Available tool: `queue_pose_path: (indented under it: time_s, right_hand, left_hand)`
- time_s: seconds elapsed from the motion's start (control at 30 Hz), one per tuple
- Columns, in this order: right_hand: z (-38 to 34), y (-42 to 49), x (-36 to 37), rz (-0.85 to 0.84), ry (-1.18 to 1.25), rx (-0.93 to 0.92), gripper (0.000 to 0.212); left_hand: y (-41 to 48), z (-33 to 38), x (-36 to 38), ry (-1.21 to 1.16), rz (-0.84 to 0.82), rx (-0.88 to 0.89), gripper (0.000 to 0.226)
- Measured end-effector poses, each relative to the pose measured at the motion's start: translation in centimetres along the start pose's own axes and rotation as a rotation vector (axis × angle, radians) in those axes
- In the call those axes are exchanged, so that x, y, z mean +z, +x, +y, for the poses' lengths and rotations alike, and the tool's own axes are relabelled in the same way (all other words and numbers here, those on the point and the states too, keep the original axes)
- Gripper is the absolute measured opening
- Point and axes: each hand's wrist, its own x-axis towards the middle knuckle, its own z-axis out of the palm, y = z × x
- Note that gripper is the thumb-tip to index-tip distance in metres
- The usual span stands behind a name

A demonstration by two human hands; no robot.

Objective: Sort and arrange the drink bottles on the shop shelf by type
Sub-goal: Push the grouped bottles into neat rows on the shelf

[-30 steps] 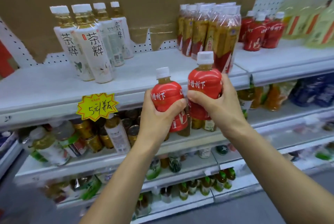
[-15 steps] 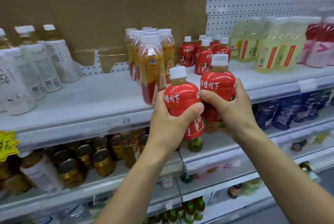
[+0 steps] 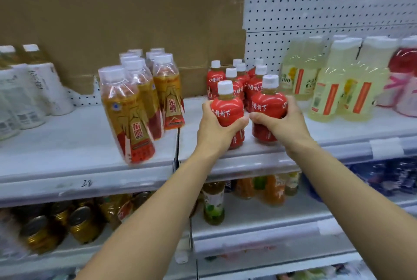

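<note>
I see left hand clamped on left bottle, right hand on right bottle (tight spot); shoving in could topple red row.

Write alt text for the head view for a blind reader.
The left hand grips a red bottle, the right hand a second red bottle, at a white shelf before the matching red cluster. Amber bottles stand left, pale yellow bottles right.

Red bottles in both hands
</note>
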Motion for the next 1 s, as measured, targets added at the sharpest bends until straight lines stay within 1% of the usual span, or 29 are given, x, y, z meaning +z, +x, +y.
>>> queue_pose_path:
  time_s: [0.13,0.27,0.37,0.47,0.57,0.63,0.73,0.83,0.9,1.0]
  right_hand:
    - [1.9,2.4,0.0,-0.054,-0.028,0.042,0.070]
    - [2.0,3.8,0.2,-0.081,-0.094,0.036,0.079]
    - [2.2,4.1,0.3,-0.098,-0.142,0.037,0.080]
    - [2.2,3.8,0.7,-0.079,-0.201,0.042,0.081]
    - [1.2,2.8,1.1,-0.024,-0.306,-0.042,0.087]
    - [0.0,1.5,1.6,0.038,-0.353,-0.160,0.080]
    - [-1.5,-1.0,3.2,0.100,-0.282,-0.399,0.056]
    - [-2.1,-3.8,5.6,0.026,-0.138,-0.544,0.031]
    - [-2.7,-5.7,7.4,-0.026,-0.079,-0.610,0.024]
    - [-4.1,-8.7,11.2,-0.104,0.009,-0.709,0.018]
  left_hand:
    - [1.7,-0.4,1.4,0.074,-0.023,-0.008,0.083]
    - [3.2,-0.3,2.1,0.125,-0.046,-0.020,0.089]
    - [3.8,-0.3,2.4,0.184,-0.037,-0.044,0.094]
    - [3.9,-0.1,2.1,0.271,-0.067,-0.089,0.091]
    - [2.5,0.2,1.0,0.316,-0.084,-0.069,0.082]
    - [0.5,0.7,0.0,0.331,-0.064,-0.014,0.071]
    - [-2.3,1.5,-2.2,0.344,-0.003,0.098,0.049]
    - [-4.8,1.6,-5.8,0.349,0.035,0.225,0.031]
    - [-6.5,1.1,-8.8,0.353,0.062,0.269,0.022]
    - [-8.5,-0.1,-13.9,0.316,0.125,0.275,0.014]
